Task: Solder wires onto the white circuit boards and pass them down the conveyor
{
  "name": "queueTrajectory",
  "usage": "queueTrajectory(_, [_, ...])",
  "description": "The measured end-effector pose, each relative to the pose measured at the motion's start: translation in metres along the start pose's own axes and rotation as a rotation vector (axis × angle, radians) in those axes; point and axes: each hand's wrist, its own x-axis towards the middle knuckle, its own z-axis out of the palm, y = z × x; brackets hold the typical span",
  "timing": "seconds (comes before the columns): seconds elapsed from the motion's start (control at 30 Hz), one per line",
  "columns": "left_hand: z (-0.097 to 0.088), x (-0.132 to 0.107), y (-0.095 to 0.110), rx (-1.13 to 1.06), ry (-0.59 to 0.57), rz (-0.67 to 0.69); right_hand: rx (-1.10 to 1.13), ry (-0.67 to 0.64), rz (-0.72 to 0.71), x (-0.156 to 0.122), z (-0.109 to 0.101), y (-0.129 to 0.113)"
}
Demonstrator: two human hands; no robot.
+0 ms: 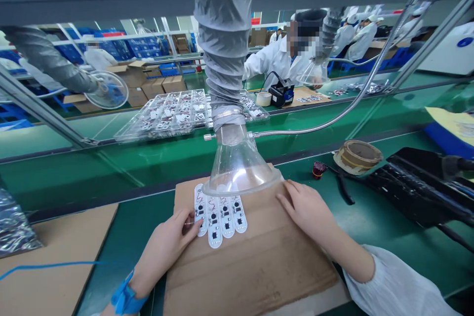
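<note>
Several white, round-ended circuit boards [215, 229] with dark chips and thin red wires lie side by side on a brown cardboard sheet [255, 266]. At the leftmost circuit board [200, 210], my left hand [172, 237] has its thumb and fingers closed on the near-left edge. My right hand [309, 210] rests at the right side of the cardboard, its fingers stretched out and holding nothing visible. Between both hands, a clear fume hood [240, 168] hangs low and hides the far ends of some boards. A blue strap [128, 296] circles my left wrist.
Clear trays of parts [166, 113] stand beyond the bench. To the right lie a tape roll [357, 155], a small dark red bundle [318, 170] and black plastic [411, 182]. A silvery bag [15, 222] sits left. A co-worker [274, 61] works opposite.
</note>
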Motion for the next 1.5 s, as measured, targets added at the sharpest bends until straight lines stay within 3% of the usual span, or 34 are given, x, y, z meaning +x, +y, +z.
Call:
queueTrajectory(0.1, [-0.001,0.001,-0.001,-0.012,-0.009,0.03,0.102,0.027,-0.015,0.003,-0.005,-0.005])
queueTrajectory(0.27, [-0.001,-0.003,0.007,0.003,-0.022,0.1,0.376,-0.216,-0.228,-0.009,-0.007,-0.039])
queueTrajectory(0.43, [0.012,-0.01,0.027,0.015,-0.076,0.202,0.378,-0.341,-0.354,-0.022,-0.004,-0.051])
queueTrajectory(0.6, [0.017,-0.013,0.032,0.004,-0.028,0.175,0.375,-0.303,-0.365,-0.028,-0.004,-0.054])
queueTrajectory(0.83, [0.017,-0.024,0.028,0.016,-0.101,0.345,0.374,-0.27,-0.465,-0.035,-0.006,-0.061])
queueTrajectory(0.93, [0.018,-0.025,0.025,-0.078,-0.11,0.354,0.382,-0.257,-0.454,-0.034,-0.003,-0.064])
queueTrajectory(1.03, [0.018,-0.021,0.027,-0.3,-0.039,0.268,0.376,-0.25,-0.441,-0.034,0.0,-0.068])
queueTrajectory(1.13, [0.017,-0.017,0.042,-0.481,0.023,0.18,0.386,-0.231,-0.45,-0.035,0.002,-0.071])
queueTrajectory(1.37, [0.027,-0.013,0.099,-0.553,-0.229,0.3,0.554,-0.052,-0.333,-0.034,-0.01,-0.084])
queueTrajectory(1.5, [0.033,-0.014,0.1,-0.565,-0.269,0.243,0.587,-0.049,-0.375,-0.029,-0.021,-0.074])
